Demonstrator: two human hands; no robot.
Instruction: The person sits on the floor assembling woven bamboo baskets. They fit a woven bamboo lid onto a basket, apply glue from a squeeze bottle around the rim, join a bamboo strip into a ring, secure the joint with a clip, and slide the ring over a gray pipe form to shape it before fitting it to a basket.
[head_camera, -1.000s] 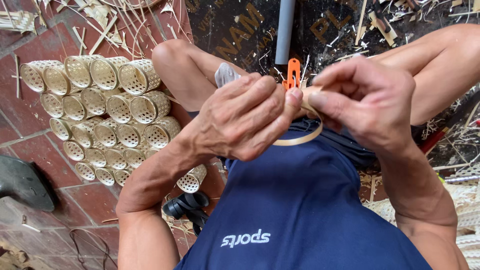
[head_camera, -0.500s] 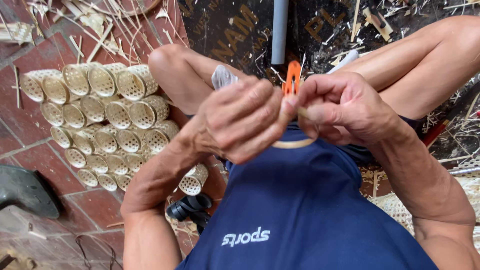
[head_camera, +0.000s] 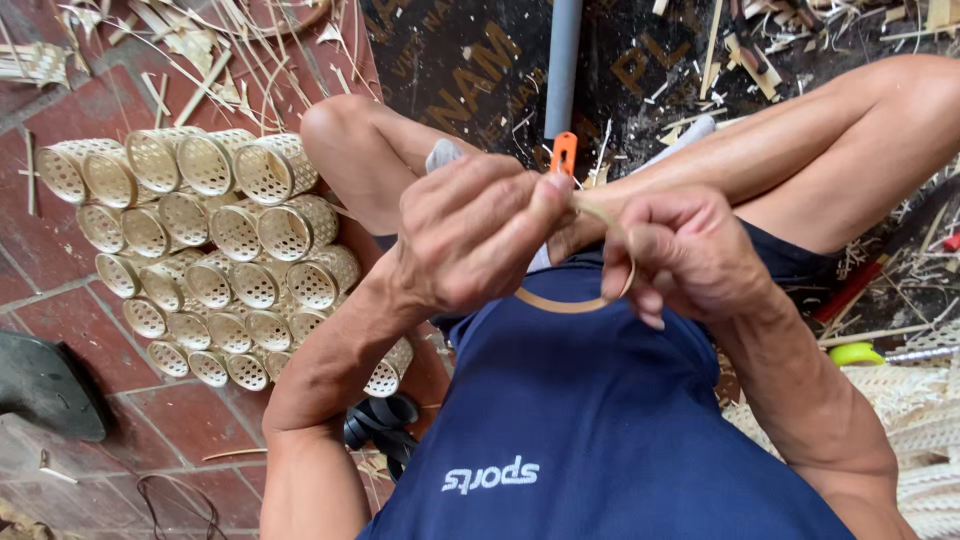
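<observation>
My left hand (head_camera: 470, 235) and my right hand (head_camera: 680, 255) meet in front of my chest, both closed on a thin pale bamboo strip bent into a ring (head_camera: 575, 300). The ring's lower arc curves below the hands against my blue shirt. An orange-handled tool (head_camera: 564, 152) sticks up just behind my left fingers; which hand holds it is hidden. My bare knees spread to either side.
A stack of small woven bamboo cylinders (head_camera: 205, 250) lies on the red brick floor at left. A grey pipe (head_camera: 562, 60) stands on a dark mat with bamboo scraps. A dark sandal (head_camera: 45, 385) is at far left, woven material (head_camera: 915, 420) at right.
Both hands have dropped slightly and turned, and the strip's loop has closed tighter between them. The right hand has shifted lower along the ring.
</observation>
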